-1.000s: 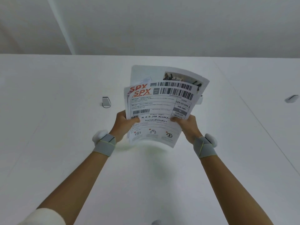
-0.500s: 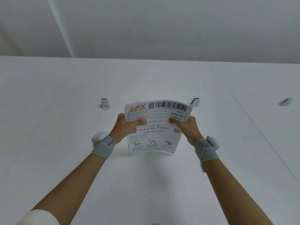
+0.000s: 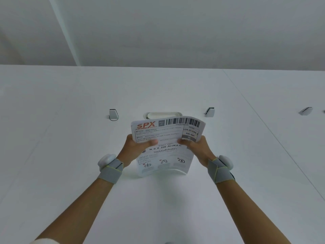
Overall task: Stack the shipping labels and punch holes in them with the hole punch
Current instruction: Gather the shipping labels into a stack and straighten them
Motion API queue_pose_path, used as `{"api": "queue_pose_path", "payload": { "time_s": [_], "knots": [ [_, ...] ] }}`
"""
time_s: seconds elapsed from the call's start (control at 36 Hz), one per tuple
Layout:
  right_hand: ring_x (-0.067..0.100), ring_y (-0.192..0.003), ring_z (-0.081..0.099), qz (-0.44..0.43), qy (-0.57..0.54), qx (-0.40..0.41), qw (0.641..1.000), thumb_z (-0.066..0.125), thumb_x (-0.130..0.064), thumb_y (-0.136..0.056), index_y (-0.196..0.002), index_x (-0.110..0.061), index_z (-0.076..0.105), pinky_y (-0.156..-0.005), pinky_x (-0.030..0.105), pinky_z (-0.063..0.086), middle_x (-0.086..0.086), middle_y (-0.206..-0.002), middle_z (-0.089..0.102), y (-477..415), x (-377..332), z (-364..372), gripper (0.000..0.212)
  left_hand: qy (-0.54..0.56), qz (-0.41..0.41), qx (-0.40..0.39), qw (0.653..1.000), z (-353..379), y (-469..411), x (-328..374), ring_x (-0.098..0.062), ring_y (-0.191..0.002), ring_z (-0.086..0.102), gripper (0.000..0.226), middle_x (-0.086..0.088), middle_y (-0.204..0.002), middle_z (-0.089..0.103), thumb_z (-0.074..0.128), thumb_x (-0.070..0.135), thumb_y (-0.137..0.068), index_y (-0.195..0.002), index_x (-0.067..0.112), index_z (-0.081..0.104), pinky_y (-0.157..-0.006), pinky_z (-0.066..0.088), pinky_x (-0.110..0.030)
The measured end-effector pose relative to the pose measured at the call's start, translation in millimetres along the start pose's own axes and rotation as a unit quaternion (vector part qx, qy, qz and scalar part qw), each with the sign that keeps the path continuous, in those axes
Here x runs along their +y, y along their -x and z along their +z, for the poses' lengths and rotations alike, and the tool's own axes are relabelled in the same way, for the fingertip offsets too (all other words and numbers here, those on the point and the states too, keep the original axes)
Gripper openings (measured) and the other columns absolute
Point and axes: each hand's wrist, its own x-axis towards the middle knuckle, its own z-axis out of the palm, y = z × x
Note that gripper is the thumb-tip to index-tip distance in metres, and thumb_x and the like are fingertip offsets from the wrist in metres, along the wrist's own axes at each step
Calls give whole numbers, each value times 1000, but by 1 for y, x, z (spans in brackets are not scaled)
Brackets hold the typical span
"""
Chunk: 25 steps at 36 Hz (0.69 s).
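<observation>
**Labels squared on end, punch waiting behind**

Shipping labels (image 3: pixel 164 147) stand on their lower edge on the white table (image 3: pixel 70 138), centre, top bowed away. Left hand (image 3: pixel 135 147) and right hand (image 3: pixel 197 147) each grip a side edge, thumbs over the print. To do it well, I judge: loosen the pinch, tap the bottom edge until flush, then lay flat. Sheet count: cannot tell, only the front sheet shows. One white hole punch (image 3: pixel 162 115) sits just behind the stack. Three small white markers (image 3: pixel 113 114) on the table; two wrist trackers (image 3: pixel 107 160).
</observation>
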Motion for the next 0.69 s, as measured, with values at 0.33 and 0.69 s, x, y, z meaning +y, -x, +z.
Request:
{"api": "queue_pose_path", "payload": {
  "time_s": [0.33,0.69],
  "knots": [
    [22,-86,68,12,-6,13,1000,74,-4,-73,-85,-24,69,-73,30,56,-1,-92,73,-4,11,4,24,-11,-8,13,1000,0,-2,-16,-4,-78,72,25,14,-83,75,82,18,-68,-87,31,72,-66,60,-24],
    [27,-86,72,25,12,-1,1000,74,-20,-78,-98,-8,72,-76,37,59,10,-98,75,-14,2,-5,24,-43,-53,2,998,-6,-27,0,-16,-87,70,42,2,-94,74,77,45,-70,-100,18,68,-77,54,-27]
  ]
}}
